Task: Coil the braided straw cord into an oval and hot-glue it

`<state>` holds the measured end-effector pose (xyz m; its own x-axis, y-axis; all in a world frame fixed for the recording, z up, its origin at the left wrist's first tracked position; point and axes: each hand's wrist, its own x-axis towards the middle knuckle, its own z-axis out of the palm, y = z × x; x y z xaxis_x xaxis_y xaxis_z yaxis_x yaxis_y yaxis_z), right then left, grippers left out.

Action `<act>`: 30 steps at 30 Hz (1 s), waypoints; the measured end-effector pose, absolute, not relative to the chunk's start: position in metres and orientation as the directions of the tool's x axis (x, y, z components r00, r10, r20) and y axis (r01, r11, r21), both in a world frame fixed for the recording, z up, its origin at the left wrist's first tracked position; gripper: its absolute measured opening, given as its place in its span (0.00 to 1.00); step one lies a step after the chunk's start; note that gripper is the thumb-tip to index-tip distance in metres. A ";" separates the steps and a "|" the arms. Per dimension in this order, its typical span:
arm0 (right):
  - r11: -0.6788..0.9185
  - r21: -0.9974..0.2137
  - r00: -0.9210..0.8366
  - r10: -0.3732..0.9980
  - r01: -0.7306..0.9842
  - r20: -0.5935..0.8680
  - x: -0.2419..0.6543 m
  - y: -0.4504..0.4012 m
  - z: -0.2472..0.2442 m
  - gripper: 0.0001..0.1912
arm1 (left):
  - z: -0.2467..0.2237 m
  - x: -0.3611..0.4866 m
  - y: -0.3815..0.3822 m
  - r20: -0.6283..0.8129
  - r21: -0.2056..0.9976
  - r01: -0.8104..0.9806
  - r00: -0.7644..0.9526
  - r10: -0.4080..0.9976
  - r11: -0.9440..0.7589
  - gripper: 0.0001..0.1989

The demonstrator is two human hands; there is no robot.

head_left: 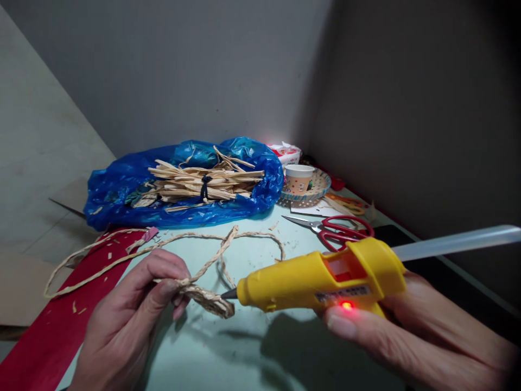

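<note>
The left hand [126, 309] pinches a rough, coiled piece of twisted tan cord [207, 301] above the smooth pale-green counter [256, 255]. The right hand [407, 336] wraps its grip round a yellow plastic glue gun [293, 279], its dark conical nozzle [230, 295] at the coiled piece's end. Behind, a crinkled blue plastic bag [118, 201] cradles dry, flat, pale strips [183, 182].

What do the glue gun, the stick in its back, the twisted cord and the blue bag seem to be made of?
Glue gun: likely plastic, opaque yellow with a soft sheen.
Stick: perhaps hot-melt glue, smooth and translucent.
Twisted cord: probably plant fibre, matt, with pale, uneven strands.
Blue bag: thin plastic, glossy and crinkled.
</note>
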<state>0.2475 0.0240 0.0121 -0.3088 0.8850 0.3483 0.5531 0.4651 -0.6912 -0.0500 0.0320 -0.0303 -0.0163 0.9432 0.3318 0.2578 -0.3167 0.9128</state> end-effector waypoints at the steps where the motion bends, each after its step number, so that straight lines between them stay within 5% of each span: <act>1: 0.479 -0.687 -0.305 0.878 0.547 0.369 0.248 0.025 0.012 0.14 | -0.030 -0.050 0.032 0.327 0.916 0.252 -0.018 0.945 -0.312 0.05; 17: 0.508 -0.676 -0.319 0.861 0.534 0.395 0.245 0.025 0.012 0.15 | -0.034 -0.056 0.032 0.300 0.920 0.260 0.008 0.954 -0.291 0.05; 30: 0.501 -0.699 -0.255 0.864 0.510 0.434 0.249 0.024 0.010 0.04 | -0.032 -0.056 0.032 0.317 0.913 0.281 -0.031 0.948 -0.297 0.05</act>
<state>0.2487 0.0237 0.0104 -0.2554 0.8641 0.4337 0.5104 0.5015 -0.6986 -0.0559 0.0324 -0.0319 -0.0310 0.9478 0.3175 0.2809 -0.2965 0.9128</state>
